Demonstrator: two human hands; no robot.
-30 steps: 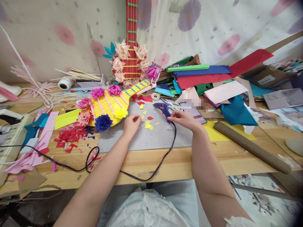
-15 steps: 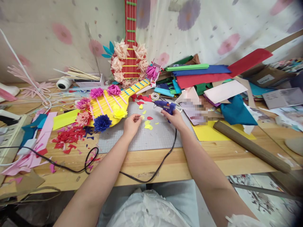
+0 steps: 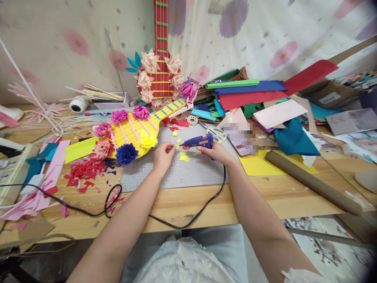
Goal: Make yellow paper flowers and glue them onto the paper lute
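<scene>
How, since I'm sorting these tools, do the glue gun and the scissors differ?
The glue gun is blue with a black cord; the scissors have pale handles and no cord. The right hand grips the glue gun; the scissors lie unheld just beyond it. Both are close to that hand.

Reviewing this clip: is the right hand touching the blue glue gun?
Touching. The head view shows the right hand gripping the rear of the blue glue gun, with no gap between them.
</scene>
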